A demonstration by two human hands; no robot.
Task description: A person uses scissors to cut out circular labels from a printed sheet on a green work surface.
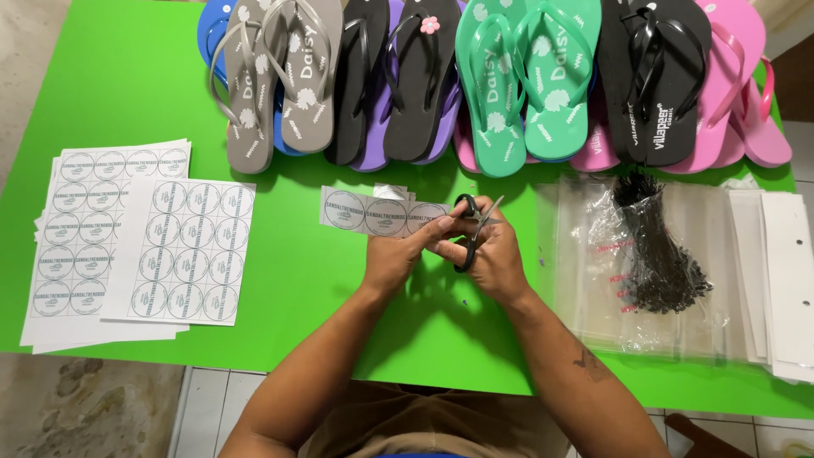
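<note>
My left hand (397, 253) pinches the right end of a paper strip (366, 212) printed with round labels, held just above the green table (119, 76). My right hand (492, 254) grips black-handled scissors (471, 227), their blades meeting the strip's right end by my left fingertips. A loose cut label (390, 192) lies just behind the strip.
Sheets of round labels (127, 246) lie at the left. A row of flip-flops (475, 76) in grey, black, purple, green and pink lines the far edge. At the right are clear plastic bags (593, 280), a bundle of black tag loops (657, 246) and white card strips (784, 280).
</note>
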